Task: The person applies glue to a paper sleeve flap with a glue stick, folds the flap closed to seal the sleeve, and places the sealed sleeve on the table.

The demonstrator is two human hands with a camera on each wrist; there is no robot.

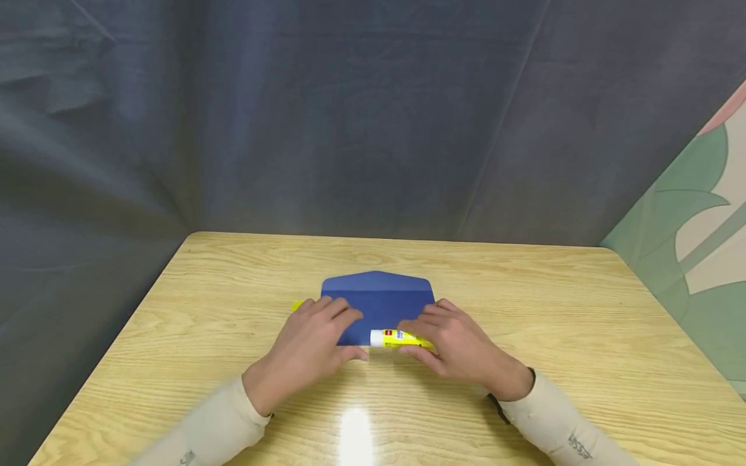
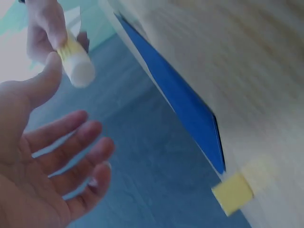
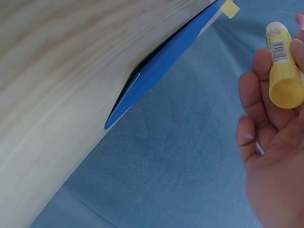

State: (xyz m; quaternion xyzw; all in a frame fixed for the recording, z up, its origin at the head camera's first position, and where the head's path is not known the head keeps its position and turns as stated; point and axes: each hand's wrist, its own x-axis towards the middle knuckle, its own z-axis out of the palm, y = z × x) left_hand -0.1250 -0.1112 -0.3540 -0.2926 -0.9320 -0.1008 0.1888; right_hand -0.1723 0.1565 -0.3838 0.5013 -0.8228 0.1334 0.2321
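Note:
My right hand (image 1: 454,340) grips a yellow glue stick (image 1: 402,338) by its body, with the white cap (image 1: 377,338) pointing left. In the right wrist view the glue stick (image 3: 283,66) lies between thumb and fingers, its yellow base toward the camera. My left hand (image 1: 315,336) hovers left of the cap, fingers spread and holding nothing; in the left wrist view its palm (image 2: 47,161) faces the glue stick (image 2: 73,59). Beyond both hands a dark blue envelope (image 1: 375,301) lies flat on the table, its pointed flap (image 1: 375,281) opened out away from me.
A small yellow block (image 2: 232,194) sits on the wooden table (image 1: 524,291) by the envelope's left end, mostly behind my left hand in the head view. A dark cloth (image 1: 373,129) hangs beyond the table's far edge. A patterned surface (image 1: 699,246) shows at the right.

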